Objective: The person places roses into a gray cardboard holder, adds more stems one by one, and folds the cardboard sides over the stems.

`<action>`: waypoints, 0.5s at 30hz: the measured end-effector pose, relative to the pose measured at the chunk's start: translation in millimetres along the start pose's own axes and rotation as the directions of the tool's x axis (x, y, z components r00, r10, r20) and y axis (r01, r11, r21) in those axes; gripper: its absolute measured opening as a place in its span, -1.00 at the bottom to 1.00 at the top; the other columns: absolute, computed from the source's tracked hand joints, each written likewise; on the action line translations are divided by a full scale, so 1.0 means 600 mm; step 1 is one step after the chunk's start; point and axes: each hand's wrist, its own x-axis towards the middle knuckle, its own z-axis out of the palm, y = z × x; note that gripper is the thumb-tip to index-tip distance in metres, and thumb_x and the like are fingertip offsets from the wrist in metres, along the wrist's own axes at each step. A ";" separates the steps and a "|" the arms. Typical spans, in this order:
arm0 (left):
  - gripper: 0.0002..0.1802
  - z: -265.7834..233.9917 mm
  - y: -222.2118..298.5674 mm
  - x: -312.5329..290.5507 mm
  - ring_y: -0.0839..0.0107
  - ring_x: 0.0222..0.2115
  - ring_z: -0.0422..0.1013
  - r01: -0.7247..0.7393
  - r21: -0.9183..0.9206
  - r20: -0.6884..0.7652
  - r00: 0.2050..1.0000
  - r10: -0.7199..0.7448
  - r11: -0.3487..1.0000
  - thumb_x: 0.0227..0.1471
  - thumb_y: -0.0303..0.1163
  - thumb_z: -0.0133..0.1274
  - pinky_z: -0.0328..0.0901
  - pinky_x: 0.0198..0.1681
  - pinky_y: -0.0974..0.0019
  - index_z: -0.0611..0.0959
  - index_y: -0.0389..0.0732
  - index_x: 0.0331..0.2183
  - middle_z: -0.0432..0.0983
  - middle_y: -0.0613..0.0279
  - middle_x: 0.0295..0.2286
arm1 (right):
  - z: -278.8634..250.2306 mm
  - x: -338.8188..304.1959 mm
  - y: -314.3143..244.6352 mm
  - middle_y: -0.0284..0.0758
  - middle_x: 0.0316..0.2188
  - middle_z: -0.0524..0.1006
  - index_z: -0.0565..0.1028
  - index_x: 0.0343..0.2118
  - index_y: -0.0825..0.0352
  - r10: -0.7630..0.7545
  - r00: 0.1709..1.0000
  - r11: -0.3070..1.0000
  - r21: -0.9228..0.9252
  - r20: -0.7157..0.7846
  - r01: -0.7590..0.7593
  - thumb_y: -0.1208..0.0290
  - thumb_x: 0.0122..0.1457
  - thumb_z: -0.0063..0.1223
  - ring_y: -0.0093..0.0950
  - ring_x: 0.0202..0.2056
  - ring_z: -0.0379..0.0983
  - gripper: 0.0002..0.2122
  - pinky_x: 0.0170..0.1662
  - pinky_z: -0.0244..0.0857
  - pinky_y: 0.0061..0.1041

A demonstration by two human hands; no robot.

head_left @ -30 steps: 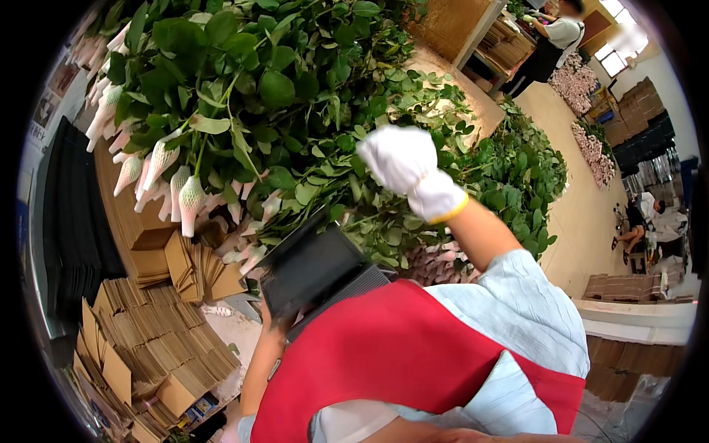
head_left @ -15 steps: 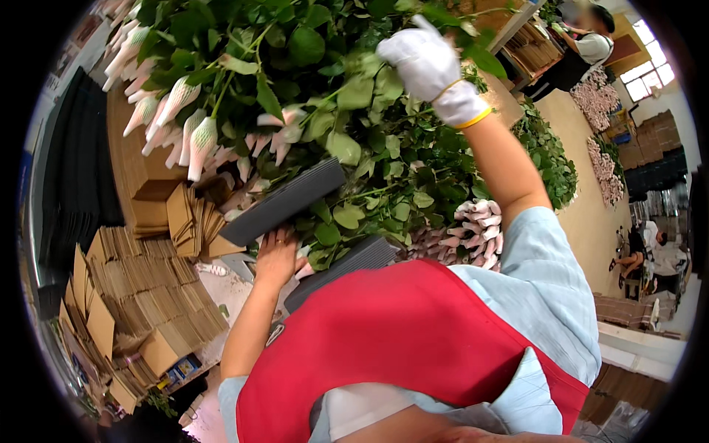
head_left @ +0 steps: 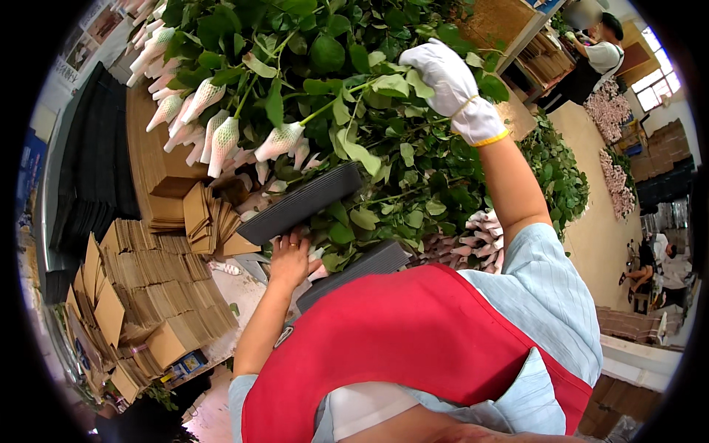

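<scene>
My right hand [head_left: 443, 70], in a white glove with a yellow cuff edge, is closed around the stem of a rose at the upper middle. That rose's pale head [head_left: 281, 142], in a white net sleeve, points left over the pile. Lower left, my bare left hand [head_left: 290, 258] rests with fingers apart at the lower edge of a dark grey ridged panel [head_left: 303, 203]; some fingertips are partly hidden. Beside its thumb shows a pinkish netted rose head [head_left: 317, 271]. A second grey panel [head_left: 354, 275] lies nearer me, with leaves between the two.
Netted roses [head_left: 221, 144] and leafy stems [head_left: 413, 159] heap up ahead. Folded cardboard [head_left: 151, 273] stands in stacks at left, beside dark stacked sheets [head_left: 96, 170]. More netted heads [head_left: 484, 240] lie near my right arm. One person [head_left: 602, 55] stands far right; another [head_left: 650, 266] sits lower.
My right hand has come slightly right and down. A netted rose head with its stem now stretches out clearly over the pile. My left hand stays by the grey panel.
</scene>
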 end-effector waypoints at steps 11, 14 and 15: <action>-0.34 -0.024 0.006 0.006 -0.11 0.18 0.29 0.046 -0.097 0.112 0.993 -0.035 0.994 -0.07 -0.04 0.39 0.17 0.25 -0.28 0.63 -0.07 0.05 0.30 0.00 0.18 | 0.234 -0.078 -0.056 -0.36 -0.20 0.74 0.74 -0.28 0.10 0.563 0.554 0.805 -0.558 0.613 -0.201 0.26 0.03 0.30 -0.27 -0.14 0.69 -0.82 -0.05 0.40 -0.34; -0.31 -0.025 0.012 -0.003 -0.11 0.23 0.26 0.092 -0.098 0.127 0.989 -0.079 0.991 -0.02 -0.05 0.36 0.14 0.28 -0.33 0.59 -0.03 0.13 0.26 0.00 0.24 | 0.255 -0.065 -0.035 -0.48 -0.10 0.74 0.73 -0.05 0.01 0.422 0.198 0.907 -0.408 0.885 -0.109 0.24 0.24 0.09 -0.38 0.05 0.63 -0.72 0.08 0.35 -0.24; -0.29 -0.024 0.014 -0.005 -0.11 0.25 0.24 0.098 -0.101 0.127 0.988 -0.085 0.990 -0.01 -0.05 0.36 0.13 0.30 -0.34 0.57 -0.01 0.16 0.25 0.01 0.25 | 0.250 -0.054 -0.031 -0.48 -0.09 0.74 0.73 -0.04 -0.03 0.411 0.137 0.910 -0.396 0.901 -0.121 0.25 0.23 0.09 -0.36 0.03 0.64 -0.71 0.04 0.40 -0.24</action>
